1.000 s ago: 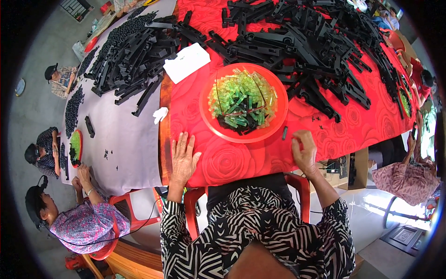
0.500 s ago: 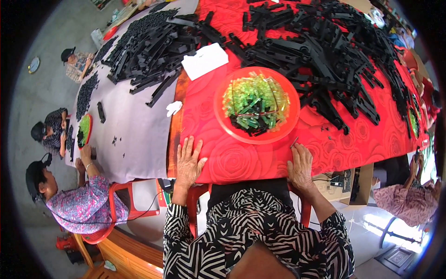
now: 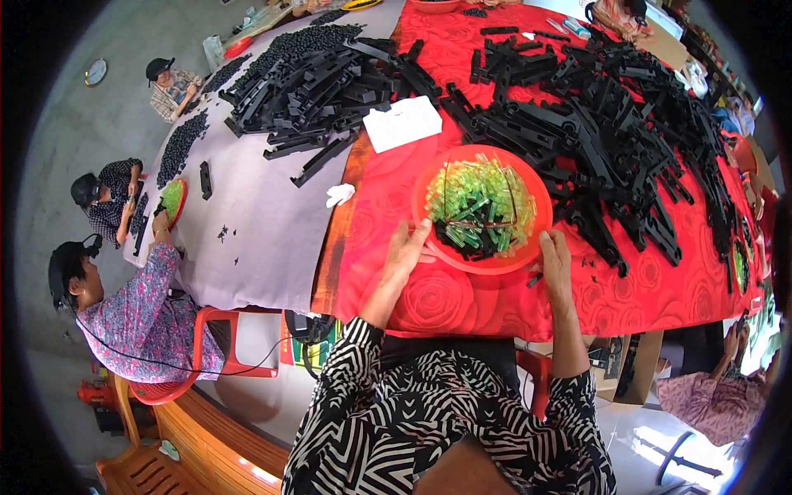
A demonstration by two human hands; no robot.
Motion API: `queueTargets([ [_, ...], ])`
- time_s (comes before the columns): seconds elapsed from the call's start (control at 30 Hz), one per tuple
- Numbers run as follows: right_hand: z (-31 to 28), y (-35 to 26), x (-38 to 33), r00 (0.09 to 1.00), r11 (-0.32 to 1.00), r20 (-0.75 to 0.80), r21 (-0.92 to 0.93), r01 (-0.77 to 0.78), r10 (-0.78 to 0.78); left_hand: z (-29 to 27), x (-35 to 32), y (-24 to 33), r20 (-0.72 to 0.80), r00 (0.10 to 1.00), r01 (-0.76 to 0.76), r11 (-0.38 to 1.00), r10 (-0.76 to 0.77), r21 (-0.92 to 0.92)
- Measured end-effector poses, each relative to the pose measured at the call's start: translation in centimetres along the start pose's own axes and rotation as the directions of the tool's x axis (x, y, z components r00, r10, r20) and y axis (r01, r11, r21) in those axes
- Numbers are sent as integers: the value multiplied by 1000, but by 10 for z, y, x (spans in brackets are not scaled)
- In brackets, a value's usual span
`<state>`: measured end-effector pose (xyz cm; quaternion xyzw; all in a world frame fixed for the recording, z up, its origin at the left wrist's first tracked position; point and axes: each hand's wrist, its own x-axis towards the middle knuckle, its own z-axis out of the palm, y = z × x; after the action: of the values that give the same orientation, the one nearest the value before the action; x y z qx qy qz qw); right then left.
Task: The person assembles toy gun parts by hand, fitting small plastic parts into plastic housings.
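A round red plastic basin (image 3: 487,266) is between my hands on the red rose-patterned cloth. Short translucent green and yellow-green tubes (image 3: 495,186) fill it, with small black pieces (image 3: 459,239) at its near side. Thin dark reddish strips lie across the heap. My left hand (image 3: 404,252) holds the basin's left rim, thumb on top and the other fingers mostly hidden below. At the right rim my right hand (image 3: 557,257) grips likewise, its fingers partly out of sight. A small dark piece (image 3: 535,279) lies on the cloth beside it.
Long black plastic parts (image 3: 594,148) are heaped behind the basin, with another pile (image 3: 318,91) on the grey cloth. A white sheet (image 3: 403,124) and a crumpled white scrap (image 3: 339,195) lie left of the basin. Several people sit around the table, one (image 3: 136,318) at the left.
Both hands have left their flat resting places on the table edge and moved forward onto the basin's rim. The whole view has shifted a little. The person at the left has reached forward.
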<state>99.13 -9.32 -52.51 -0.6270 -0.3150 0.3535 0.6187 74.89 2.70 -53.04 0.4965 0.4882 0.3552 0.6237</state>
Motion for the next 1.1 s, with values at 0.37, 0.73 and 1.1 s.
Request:
queueTargets([
  [0.37, 19, 29, -5, 998, 993, 0, 104, 63, -64, -13, -15, 0, 75, 995, -68, 997, 70, -32],
  [0.73, 26, 8, -51, 992, 994, 80, -46, 98, -94, -47, -42, -31, 12, 983, -183, 976, 185, -119],
  [1.1, -24, 27, -52, 980, 989, -138, -54, 140, -146, -51, -44, -57, -36, 973, -228, 908, 230, -350],
])
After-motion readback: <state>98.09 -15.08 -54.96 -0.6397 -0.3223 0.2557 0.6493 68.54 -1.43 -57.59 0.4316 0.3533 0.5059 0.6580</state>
